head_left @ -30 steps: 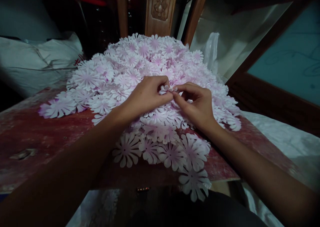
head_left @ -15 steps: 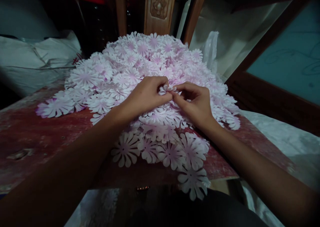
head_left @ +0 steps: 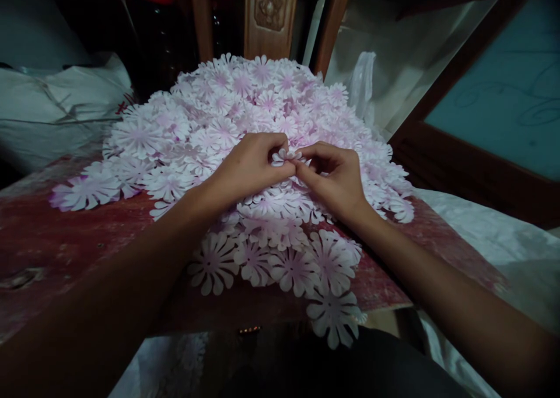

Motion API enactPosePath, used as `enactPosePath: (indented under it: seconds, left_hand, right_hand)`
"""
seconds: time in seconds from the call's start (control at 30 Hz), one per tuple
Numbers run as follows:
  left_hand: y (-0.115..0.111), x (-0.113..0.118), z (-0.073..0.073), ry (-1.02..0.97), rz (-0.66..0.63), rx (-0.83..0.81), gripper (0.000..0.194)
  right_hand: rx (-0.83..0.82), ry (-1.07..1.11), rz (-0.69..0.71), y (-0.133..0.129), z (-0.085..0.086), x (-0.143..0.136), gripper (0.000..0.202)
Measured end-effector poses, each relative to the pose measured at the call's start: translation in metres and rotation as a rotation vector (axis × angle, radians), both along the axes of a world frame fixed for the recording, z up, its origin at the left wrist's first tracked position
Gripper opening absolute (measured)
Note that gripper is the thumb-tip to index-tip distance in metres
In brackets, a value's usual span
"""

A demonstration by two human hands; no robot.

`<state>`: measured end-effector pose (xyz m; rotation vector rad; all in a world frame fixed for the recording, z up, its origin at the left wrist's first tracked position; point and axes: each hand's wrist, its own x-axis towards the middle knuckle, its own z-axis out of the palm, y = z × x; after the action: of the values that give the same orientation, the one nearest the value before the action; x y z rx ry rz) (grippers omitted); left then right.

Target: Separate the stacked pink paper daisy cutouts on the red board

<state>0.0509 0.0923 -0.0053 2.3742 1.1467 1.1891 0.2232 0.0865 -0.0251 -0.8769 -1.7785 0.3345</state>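
Observation:
A large heap of white flower cut-outs with pale purple centres (head_left: 266,103) covers the middle of a worn red wooden surface (head_left: 79,240). Over the front of the heap, my left hand (head_left: 256,159) is closed, pinching a small white flower piece (head_left: 285,156) between thumb and curled fingers. My right hand (head_left: 335,176) meets it from the right, thumb and forefinger pinched on the same piece's right edge. Below the hands, several flat cut-outs (head_left: 295,269) lie near the front edge, and one (head_left: 335,316) hangs over it.
A carved wooden chair back (head_left: 271,13) rises behind the heap. White sacks (head_left: 56,106) are at the left. A wood-framed teal panel (head_left: 503,94) leans at the right, with white sheeting (head_left: 481,229) below it. My dark-clothed leg (head_left: 376,369) is under the front edge.
The whole view has shifted slightly, so the scene sits a little further left. Both hands keep their pinch on the small flower piece, with hardly any change in pose.

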Motion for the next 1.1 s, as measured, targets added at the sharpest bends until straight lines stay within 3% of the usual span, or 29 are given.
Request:
enactPosePath:
  seconds: [1.1]
  left_hand:
    - [0.0017, -0.0010, -0.0008, 0.063, 0.043, -0.007, 0.009]
  right_hand:
    - [-0.027, 0.002, 0.016, 0.0008, 0.0017, -0.0006, 0.010]
